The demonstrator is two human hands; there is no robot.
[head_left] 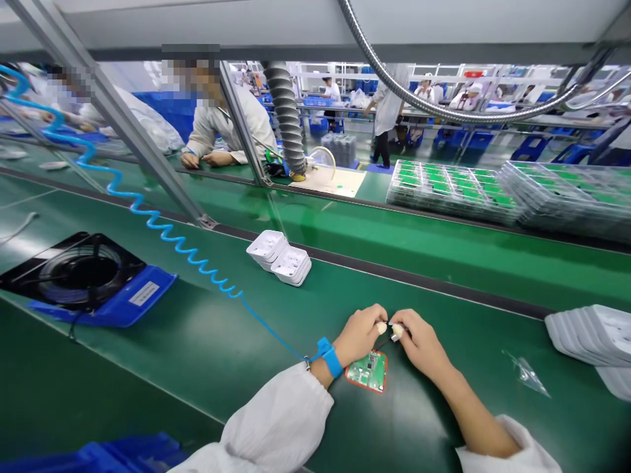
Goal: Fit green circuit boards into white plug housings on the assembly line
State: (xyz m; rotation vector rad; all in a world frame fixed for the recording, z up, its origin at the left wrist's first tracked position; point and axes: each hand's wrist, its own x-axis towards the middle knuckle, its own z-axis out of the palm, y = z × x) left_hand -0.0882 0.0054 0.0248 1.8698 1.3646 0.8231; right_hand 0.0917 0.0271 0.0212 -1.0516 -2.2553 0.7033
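Board lies flat on the worktop by my left grip, whose closure I cannot tell, and my right grip, pinched on a dark lead, presumably close so the lead reaches.

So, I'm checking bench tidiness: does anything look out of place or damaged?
A small, clear plastic piece lies loose on the flat green worktop, to the right of the person's right hand, perhaps stray packaging. No spill or damage stands out.
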